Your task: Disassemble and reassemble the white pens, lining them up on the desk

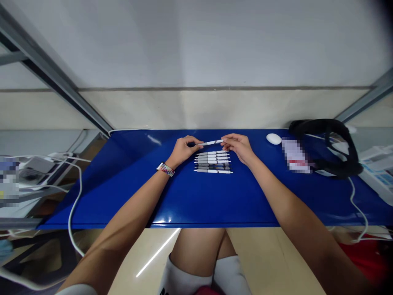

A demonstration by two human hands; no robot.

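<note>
Forearms (132, 207) span the blue surface (211, 200), flanking a row of pens (211, 159). Just beyond it, left hand (181, 150) and right hand (240, 146) pinch a white pen (213, 142) by opposite ends. Right of the row: black strap (353, 149), white oval object (274, 139).

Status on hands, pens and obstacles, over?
Left hand, right hand: pinching one white pen at opposite ends. Pen row on blue table, nearer side. White oval object to the right, apart from hands.
</note>
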